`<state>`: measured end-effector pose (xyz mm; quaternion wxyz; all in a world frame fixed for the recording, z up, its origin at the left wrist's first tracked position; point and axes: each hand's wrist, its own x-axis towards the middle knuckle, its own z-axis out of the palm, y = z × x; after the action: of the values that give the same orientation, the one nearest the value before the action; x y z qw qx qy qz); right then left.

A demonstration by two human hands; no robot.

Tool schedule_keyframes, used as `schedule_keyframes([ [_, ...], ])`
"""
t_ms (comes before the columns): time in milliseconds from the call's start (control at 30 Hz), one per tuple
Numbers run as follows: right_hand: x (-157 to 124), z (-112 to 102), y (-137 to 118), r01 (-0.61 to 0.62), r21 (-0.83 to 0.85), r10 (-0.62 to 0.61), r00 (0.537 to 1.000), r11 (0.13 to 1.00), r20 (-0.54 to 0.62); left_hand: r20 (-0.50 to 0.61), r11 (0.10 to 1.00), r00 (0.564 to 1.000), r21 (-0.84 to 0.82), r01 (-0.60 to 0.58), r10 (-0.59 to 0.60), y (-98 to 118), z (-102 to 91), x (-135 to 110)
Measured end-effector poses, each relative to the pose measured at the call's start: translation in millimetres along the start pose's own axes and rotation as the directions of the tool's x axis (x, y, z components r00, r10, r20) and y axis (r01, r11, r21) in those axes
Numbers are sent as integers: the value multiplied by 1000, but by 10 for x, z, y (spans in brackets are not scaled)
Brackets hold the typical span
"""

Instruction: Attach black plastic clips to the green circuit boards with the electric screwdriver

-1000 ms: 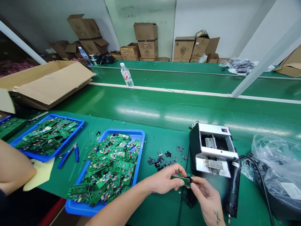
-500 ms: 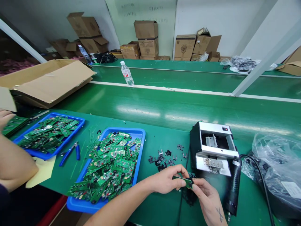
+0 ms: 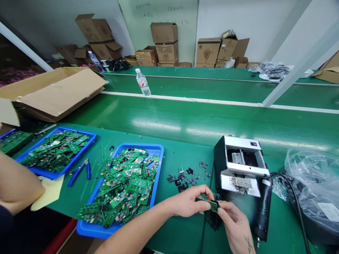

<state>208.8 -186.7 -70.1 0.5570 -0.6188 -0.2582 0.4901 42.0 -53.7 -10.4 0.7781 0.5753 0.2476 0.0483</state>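
My left hand (image 3: 192,201) is closed on a small green circuit board (image 3: 212,205), with the thumb on its near face. At the board's right end my right hand (image 3: 233,220) pinches a small black plastic part (image 3: 216,203), which touches the board. The fingers hide much of that part. Just beyond my left hand, loose black plastic clips (image 3: 181,182) lie scattered on the green table. A blue tray (image 3: 160,165) heaped with similar circuit boards (image 3: 129,183) stands left of my left forearm.
Right of my hands stands a silver-and-black machine (image 3: 242,162), with a black-handled tool (image 3: 262,208) and cable beside it. A plastic bag (image 3: 312,190) lies farther right. Blue cutters (image 3: 79,173) lie between two trays; another person's arm (image 3: 18,181) reaches in at left. A bottle (image 3: 143,83) stands behind.
My two hands and the circuit board stay almost in place, shifting only very slightly. At the far left the other person's hand has moved out of view, leaving the forearm visible.
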Motion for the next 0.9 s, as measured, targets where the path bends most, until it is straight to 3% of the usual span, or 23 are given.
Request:
schedule_keyframes([
  [233, -20, -1, 11, 44, -9, -44, 998, 999, 46, -12, 980, 994, 165, -108, 111, 45, -1, -32],
  [433, -79, -28, 29, 141, -14, -140, 990, 990, 17, 1, 947, 982, 264, -182, 188, 56, 9, -52],
  [667, -96, -22, 25, 179, -10, -179, 984, 984, 4, 18, 960, 983, 211, -184, 185, 18, 10, -31],
  [900, -96, -25, 28, 194, -25, -193, 981, 981, 32, 7, 943, 983, 282, -177, 183, 18, 6, -40],
])
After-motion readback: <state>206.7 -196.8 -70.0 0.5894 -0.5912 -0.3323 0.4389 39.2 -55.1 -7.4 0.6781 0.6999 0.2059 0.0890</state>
